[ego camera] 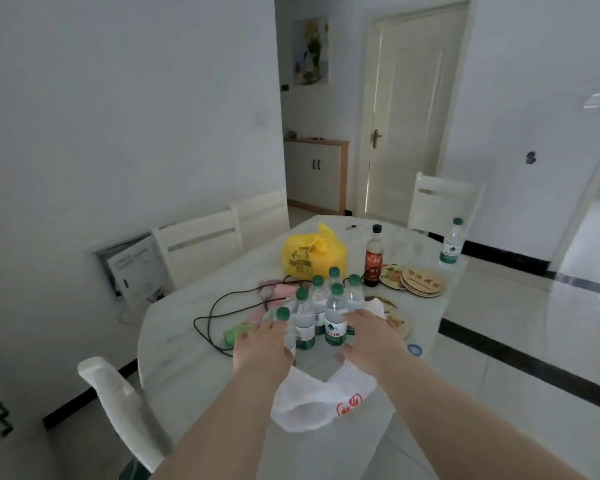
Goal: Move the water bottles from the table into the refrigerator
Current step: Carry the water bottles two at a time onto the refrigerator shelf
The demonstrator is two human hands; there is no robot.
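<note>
**Tabletop seen from its near end.** We are looking down on a white marbled table [174,341]. At its left a black cable [195,322] is looping across the top.

Just right of the cable, the left hand [262,344] is reaching forward with its back upward. It is lying against the leftmost bottle [283,314] of the cluster. The hand is hiding most of that bottle, so we cannot tell whether the fingers are clasping it or only touching it.

The six water bottles [321,306] are standing upright and close together near the table's middle. They are clear plastic, with green screw caps and green-and-white labels low on the body.

To their right, the right hand [368,336] is stretching out with fingers straight and thumb spread, released and holding nothing. Its fingertips are sitting just beside the front bottle [335,322], and we cannot tell whether they are touching it.

Between the two forearms a white plastic bag [323,400] is lying at the near edge. Behind the cluster a knotted yellow bag [314,256] is resting. Right of it, a dark sauce bottle [374,258] is standing beside a stack of round mats [420,282]. At the far right edge a lone bottle [451,242] of the same kind is standing well apart from the rest.
</note>
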